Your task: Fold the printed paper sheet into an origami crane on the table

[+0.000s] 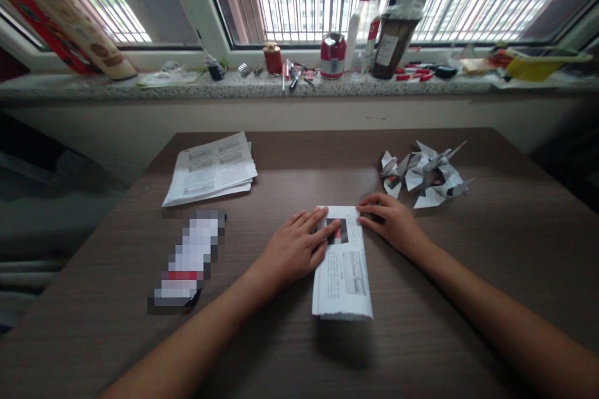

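A long folded strip of printed paper [355, 271] lies in front of me on the table, its near edge uneven and lifted above a dark shadow. My left hand [299, 243] rests flat across the strip's left side, fingers stretched over its upper part and a dark printed picture. At the upper right edge of the paper, my right hand [390, 221] touches with bent fingertips; thumb and fingers are apart.
Folded paper pieces [428, 174] with pointed corners sit at the back right. A stack of printed sheets [213, 168] lies back left, behind a blurred-out phone-like object [189, 259]. Along the stone windowsill [253, 88] stand a red can [332, 56], a dark cup [395, 40] and small items.
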`<state>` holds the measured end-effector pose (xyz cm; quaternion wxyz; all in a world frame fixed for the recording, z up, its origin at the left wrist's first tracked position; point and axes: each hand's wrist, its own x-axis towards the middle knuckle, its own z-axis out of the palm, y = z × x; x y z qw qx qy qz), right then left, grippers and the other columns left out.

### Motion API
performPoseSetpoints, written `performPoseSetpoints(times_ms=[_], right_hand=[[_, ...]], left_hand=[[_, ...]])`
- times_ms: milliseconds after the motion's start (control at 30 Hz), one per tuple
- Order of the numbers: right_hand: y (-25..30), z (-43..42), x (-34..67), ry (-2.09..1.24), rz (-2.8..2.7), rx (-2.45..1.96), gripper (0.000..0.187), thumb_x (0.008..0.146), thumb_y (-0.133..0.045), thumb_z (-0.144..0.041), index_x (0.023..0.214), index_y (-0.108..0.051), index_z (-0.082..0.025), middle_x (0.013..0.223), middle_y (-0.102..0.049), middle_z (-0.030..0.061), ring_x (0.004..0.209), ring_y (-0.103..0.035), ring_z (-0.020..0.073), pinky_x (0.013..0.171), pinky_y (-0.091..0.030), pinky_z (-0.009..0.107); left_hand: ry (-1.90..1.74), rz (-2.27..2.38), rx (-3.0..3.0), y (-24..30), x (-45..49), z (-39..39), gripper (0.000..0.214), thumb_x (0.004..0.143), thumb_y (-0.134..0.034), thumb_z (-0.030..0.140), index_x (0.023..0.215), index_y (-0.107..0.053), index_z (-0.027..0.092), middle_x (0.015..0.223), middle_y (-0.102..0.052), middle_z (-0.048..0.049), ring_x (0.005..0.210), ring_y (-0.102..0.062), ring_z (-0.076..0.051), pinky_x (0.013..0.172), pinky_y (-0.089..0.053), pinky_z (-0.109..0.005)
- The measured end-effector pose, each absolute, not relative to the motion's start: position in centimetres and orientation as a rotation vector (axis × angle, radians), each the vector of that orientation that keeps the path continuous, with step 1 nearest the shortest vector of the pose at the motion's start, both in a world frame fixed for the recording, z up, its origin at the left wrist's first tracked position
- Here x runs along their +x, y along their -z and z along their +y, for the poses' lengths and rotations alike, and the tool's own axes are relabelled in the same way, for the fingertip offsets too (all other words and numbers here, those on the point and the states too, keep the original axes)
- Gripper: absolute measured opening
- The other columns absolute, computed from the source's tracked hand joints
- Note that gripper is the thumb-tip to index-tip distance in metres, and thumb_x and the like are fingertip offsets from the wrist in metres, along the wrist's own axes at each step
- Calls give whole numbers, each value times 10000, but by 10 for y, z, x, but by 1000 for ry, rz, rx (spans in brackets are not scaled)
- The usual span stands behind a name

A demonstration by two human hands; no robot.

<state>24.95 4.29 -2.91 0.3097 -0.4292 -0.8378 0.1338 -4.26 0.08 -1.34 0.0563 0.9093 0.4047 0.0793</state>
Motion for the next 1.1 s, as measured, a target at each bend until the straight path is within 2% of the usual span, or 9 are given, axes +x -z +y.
performPoseSetpoints(times_ms=[167,333,600,900,1100], right_hand=[[31,39,255,-354,-2259,-1121,300,915,-768,-274,1214,-778,-256,1216,-680,134,1112,-669,303,974,-576,529],[25,32,256,-360,-2292,-1139,399,879,-811,-290,1270,-742,-243,1260,-659,146,1170,-646,320,1028,-546,549],[21,14,256,-433,-2262,-1145,312,888,-801,-288,1194,-743,-255,1254,-656,129,1173,-651,310,1013,-562,532],[22,-19,257,-406,-2318,-1177,608,848,-850,-323,1419,-644,-279,1433,-596,160,1321,-586,350,1100,-515,592],[23,-43,260,-419,-2366,-1185,682,873,-823,-369,1501,-564,-307,1490,-570,154,1393,-527,363,1123,-488,628]], left_hand=[[-265,1223,2759,15,-43,2,534,1053,-514,349,1583,-458,321,1689,-367,-68,1544,-377,-253,1282,-270,-471],[-248,1223,2770,15,-42,3,549,1038,-530,349,1582,-460,325,1671,-399,-77,1539,-385,-251,1276,-273,-482],[-239,1223,2765,13,-42,2,542,1042,-518,340,1581,-463,323,1678,-390,-65,1549,-366,-262,1277,-261,-493],[-275,1226,2794,19,-44,3,541,1071,-482,354,1607,-415,340,1683,-379,-68,1548,-370,-239,1278,-251,-485],[-253,1222,2797,17,-44,2,525,1085,-465,353,1607,-417,336,1687,-367,-85,1557,-356,-244,1281,-239,-499]])
